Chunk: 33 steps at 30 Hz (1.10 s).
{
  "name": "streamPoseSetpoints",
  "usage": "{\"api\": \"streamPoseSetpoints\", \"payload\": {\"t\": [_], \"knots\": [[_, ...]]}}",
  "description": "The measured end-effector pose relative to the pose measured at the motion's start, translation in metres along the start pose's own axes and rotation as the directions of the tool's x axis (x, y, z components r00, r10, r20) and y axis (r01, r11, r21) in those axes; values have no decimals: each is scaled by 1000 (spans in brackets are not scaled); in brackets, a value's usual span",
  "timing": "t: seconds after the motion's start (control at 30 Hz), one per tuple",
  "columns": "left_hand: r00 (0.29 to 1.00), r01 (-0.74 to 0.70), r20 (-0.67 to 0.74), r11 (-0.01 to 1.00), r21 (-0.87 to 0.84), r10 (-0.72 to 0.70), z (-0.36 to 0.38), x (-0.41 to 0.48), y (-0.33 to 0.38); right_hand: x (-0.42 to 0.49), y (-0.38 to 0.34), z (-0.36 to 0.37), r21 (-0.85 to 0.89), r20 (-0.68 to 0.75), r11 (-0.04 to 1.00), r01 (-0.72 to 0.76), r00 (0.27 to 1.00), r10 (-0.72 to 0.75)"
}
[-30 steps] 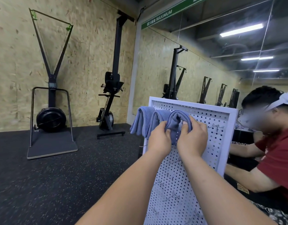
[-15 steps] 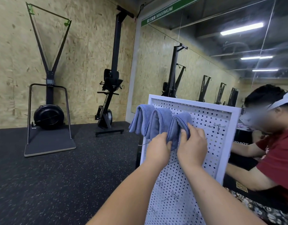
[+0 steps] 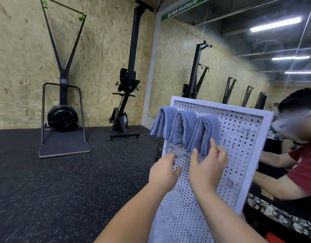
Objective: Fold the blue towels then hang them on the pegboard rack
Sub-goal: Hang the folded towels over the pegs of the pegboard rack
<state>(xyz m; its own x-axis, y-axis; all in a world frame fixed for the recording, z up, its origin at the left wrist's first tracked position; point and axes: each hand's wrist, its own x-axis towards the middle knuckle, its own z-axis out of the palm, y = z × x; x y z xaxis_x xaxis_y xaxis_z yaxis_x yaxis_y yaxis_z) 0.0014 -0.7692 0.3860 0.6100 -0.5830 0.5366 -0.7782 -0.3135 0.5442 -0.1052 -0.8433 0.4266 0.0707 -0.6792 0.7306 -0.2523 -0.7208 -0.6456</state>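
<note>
A ski trainer (image 3: pixel 62 109) is standing on the dark floor by the chipboard wall. Three folded blue towels (image 3: pixel 177 127) are hanging side by side over hooks at the top left of the white pegboard rack (image 3: pixel 242 155). The left hand (image 3: pixel 164 171) is hovering below them, its grip loose and empty. The right hand (image 3: pixel 207 165), grip spread open, is touching the lower edge of the rightmost towel (image 3: pixel 202 134) with thumb and fingertips.
</note>
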Motion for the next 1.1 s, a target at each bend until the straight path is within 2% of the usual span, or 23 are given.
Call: {"api": "streamPoseSetpoints", "payload": {"t": [0.1, 0.3, 0.4, 0.53, 0.67, 0.83, 1.1], "knots": [[999, 35, 28, 999, 40, -36, 0, -27, -30, -30, 3, 6, 20, 39, 999, -25, 999, 24], [981, 154, 96, 978, 141, -169, -5, -97, -106, -100, 17, 30, -53, 251, 998, -47, 966, 58], [967, 192, 129, 959, 207, -222, -8, -134, -140, -140, 29, 47, -72, 372, 996, -54, 925, 77], [935, 249, 177, 923, 295, -309, -13, -184, -185, -198, 50, 71, -120, 535, 990, -70, 835, 124], [864, 357, 216, 856, 374, -455, -15, -237, -233, -253, 71, 95, -207, 653, 975, -81, 731, 199], [742, 492, 248, 758, 428, -622, -7, -283, -279, -309, 91, 122, -310, 759, 950, -41, 591, 273], [562, 607, 300, 631, 484, -771, 14, -333, -333, -374, 120, 170, -397, 852, 917, 30, 384, 356]]}}
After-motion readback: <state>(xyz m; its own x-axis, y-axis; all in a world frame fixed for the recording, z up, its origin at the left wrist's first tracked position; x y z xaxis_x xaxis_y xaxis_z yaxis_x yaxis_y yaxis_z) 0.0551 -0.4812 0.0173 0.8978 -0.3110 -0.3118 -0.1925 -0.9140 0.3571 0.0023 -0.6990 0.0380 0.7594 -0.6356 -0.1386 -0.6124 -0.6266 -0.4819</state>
